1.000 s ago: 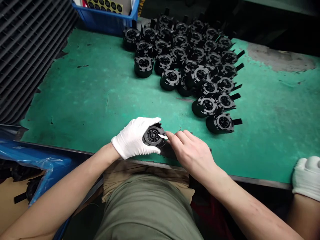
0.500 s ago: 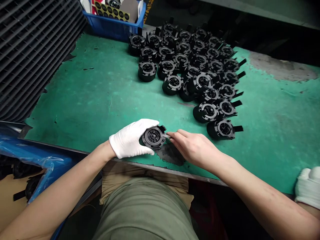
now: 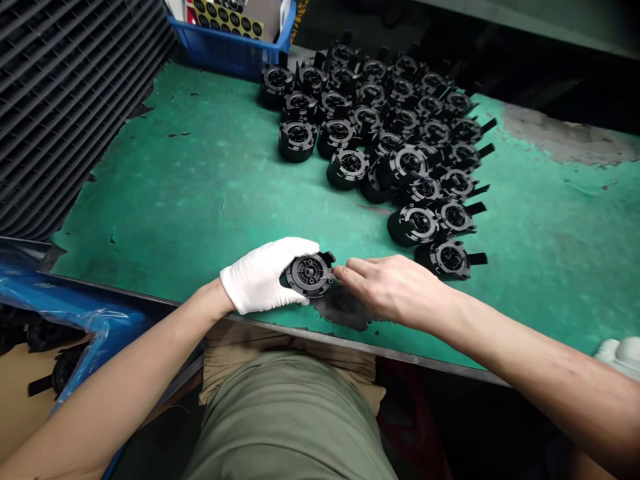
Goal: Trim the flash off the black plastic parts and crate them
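My left hand (image 3: 267,277), in a white glove, is closed around a round black plastic housing (image 3: 309,272). Its ringed face with a hub in the middle is turned up toward me, just above the near edge of the bench. My right hand (image 3: 383,283), ungloved, has its fingers pinched together at the housing's right rim. A thin, pale, blade-like tool (image 3: 329,273) shows a little between those fingertips and the rim; most of it is hidden in the hand. Behind my hands stand many similar black housings (image 3: 350,167) in a dense group, several with black tabs sticking out.
The green bench top (image 3: 190,200) has dark worn patches. A blue bin (image 3: 230,53) with a sheet of round stickers stands at the back left, beside stacked black grid trays (image 3: 75,100). Blue plastic film (image 3: 100,320) lies at lower left. Another person's white glove (image 3: 623,353) shows at far right.
My right hand has rolled slightly and pressed nearer the rim, so less of the thin tool shows. The white glove at far right has moved lower and partly behind my forearm.
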Available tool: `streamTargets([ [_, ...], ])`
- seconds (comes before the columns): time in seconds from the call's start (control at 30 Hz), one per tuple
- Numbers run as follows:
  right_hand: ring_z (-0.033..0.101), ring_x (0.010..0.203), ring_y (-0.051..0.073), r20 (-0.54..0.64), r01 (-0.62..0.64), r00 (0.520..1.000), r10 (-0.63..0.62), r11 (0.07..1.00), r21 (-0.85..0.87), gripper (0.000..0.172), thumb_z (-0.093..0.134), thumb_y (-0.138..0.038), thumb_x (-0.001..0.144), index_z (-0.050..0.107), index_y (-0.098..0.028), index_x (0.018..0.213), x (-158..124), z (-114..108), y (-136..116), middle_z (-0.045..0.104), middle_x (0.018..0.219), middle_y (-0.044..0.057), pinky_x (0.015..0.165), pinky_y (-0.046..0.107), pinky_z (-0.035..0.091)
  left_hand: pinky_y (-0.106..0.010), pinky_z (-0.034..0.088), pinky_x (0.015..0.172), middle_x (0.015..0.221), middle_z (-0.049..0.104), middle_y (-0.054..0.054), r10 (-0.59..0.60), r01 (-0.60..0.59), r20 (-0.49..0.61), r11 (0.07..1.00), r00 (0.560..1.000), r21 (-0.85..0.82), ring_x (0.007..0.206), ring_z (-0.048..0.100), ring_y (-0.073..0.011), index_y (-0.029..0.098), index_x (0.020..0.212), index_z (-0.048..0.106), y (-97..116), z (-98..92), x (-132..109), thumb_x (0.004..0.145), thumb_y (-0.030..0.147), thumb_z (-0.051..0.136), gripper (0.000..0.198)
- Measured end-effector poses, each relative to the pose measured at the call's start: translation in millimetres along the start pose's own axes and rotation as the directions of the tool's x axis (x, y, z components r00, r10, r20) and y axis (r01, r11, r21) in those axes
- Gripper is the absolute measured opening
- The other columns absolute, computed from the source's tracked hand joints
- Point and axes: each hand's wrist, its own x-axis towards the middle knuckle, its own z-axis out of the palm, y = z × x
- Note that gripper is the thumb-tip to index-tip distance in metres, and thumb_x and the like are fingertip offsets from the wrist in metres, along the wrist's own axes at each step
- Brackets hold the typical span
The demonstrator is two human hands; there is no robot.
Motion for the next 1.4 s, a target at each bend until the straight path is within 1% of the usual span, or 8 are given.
streamTargets([
  [0.23, 0.066, 0.074, 0.014, -0.194, -0.19, 0.951, 0.24, 0.95, 0.247, 0.031, 0.042, -0.031, 0.114, 0.065, -0.016, 0.127, -14.1, 10.4, 7.0, 0.071, 0.097, 0.006, 0.06, 0.027, 0.042, -0.049, 0.054, 0.116, 0.14, 0.067, -0.016, 0.076, -0.076, -0.045, 0.997, 0.996, 0.001, 0.131, 0.066, -0.0335, 0.02, 0.142, 0.054, 0.1, -0.5, 1.0, 0.076, 0.047, 0.093, 0.081],
  [0.37, 0.072, 0.085, 0.018, -0.165, -0.31, 0.912, 0.375, 0.896, 0.318, 0.03, 0.045, -0.03, 0.113, 0.063, -0.016, 0.132, -25.1, 16.0, -11.4, 0.073, 0.104, 0.008, 0.068, 0.028, 0.05, -0.053, 0.055, 0.112, 0.135, 0.068, -0.018, 0.119, -0.111, -0.069, 0.988, 0.99, 0.11, 0.126, 0.068, -0.0377, 0.017, 0.15, 0.049, -3.1, 2.2, -0.5, 0.07, 0.068, 0.09, 0.104],
  [0.67, 0.073, 0.095, 0.02, -0.053, -0.18, 0.964, 0.259, 0.79, 0.585, 0.032, 0.046, -0.029, 0.111, 0.057, -0.025, 0.142, -19.2, 18.4, -13.4, 0.075, 0.116, 0.006, 0.079, 0.03, 0.056, -0.052, 0.056, 0.103, 0.125, 0.068, -0.018, 0.168, -0.154, -0.038, 0.959, 0.985, 0.237, 0.117, 0.068, -0.0377, 0.016, 0.149, 0.05, -1.5, 2.5, -1.0, 0.074, 0.07, 0.085, 0.099],
  [0.87, 0.075, 0.099, 0.024, -0.222, -0.364, 0.845, 0.487, 0.827, 0.428, 0.031, 0.048, -0.031, 0.11, 0.062, -0.017, 0.134, -22.8, 17.2, -1.0, 0.075, 0.116, 0.011, 0.084, 0.035, 0.059, -0.051, 0.056, 0.106, 0.128, 0.069, -0.017, 0.112, -0.106, -0.022, 0.975, 0.993, 0.194, 0.119, 0.068, -0.0364, 0.018, 0.144, 0.056, 1.8, 1.7, 0.2, 0.072, 0.066, 0.088, 0.092],
  [1.03, 0.074, 0.099, 0.022, -0.207, -0.226, 0.898, 0.388, 0.81, 0.541, 0.045, 0.044, -0.025, 0.11, 0.048, -0.018, 0.154, -23.2, 5.6, -36.2, 0.074, 0.116, 0.011, 0.084, 0.034, 0.059, -0.051, 0.057, 0.107, 0.128, 0.073, -0.016, 0.149, -0.139, -0.055, 0.978, 0.987, 0.159, 0.12, 0.072, -0.037, 0.018, 0.138, 0.058, 0.1, 3.7, 1.6, 0.075, 0.068, 0.085, 0.085],
  [1.17, 0.073, 0.115, 0.02, -0.039, -0.221, 0.939, 0.343, 0.684, 0.695, 0.041, 0.043, -0.026, 0.111, 0.052, -0.025, 0.152, -17.9, 7.6, -39.3, 0.073, 0.133, 0.007, 0.094, 0.03, 0.058, -0.051, 0.059, 0.103, 0.125, 0.074, -0.015, 0.157, -0.141, -0.074, 0.973, 0.985, 0.182, 0.117, 0.074, -0.0369, 0.02, 0.14, 0.057, 1.7, 3.6, 2.0, 0.074, 0.065, 0.086, 0.085],
  [1.33, 0.077, 0.104, 0.027, -0.027, -0.468, 0.785, 0.619, 0.62, 0.63, 0.045, 0.045, -0.038, 0.111, 0.053, -0.019, 0.151, -19.0, 13.8, -21.8, 0.078, 0.118, 0.012, 0.086, 0.037, 0.059, -0.052, 0.057, 0.106, 0.128, 0.073, -0.016, 0.154, -0.138, -0.067, 0.97, 0.986, 0.199, 0.12, 0.072, -0.0376, 0.018, 0.141, 0.056, 3.0, 4.0, 1.6, 0.077, 0.065, 0.085, 0.085],
  [1.4, 0.076, 0.106, 0.025, -0.035, -0.429, 0.803, 0.595, 0.618, 0.659, 0.043, 0.047, -0.038, 0.11, 0.055, -0.021, 0.149, -18.9, 12.3, -22.8, 0.078, 0.12, 0.01, 0.089, 0.036, 0.058, -0.052, 0.058, 0.104, 0.128, 0.072, -0.017, 0.164, -0.146, -0.069, 0.966, 0.984, 0.212, 0.119, 0.072, -0.0383, 0.017, 0.142, 0.054, 2.9, 4.4, 1.3, 0.076, 0.067, 0.084, 0.088],
])
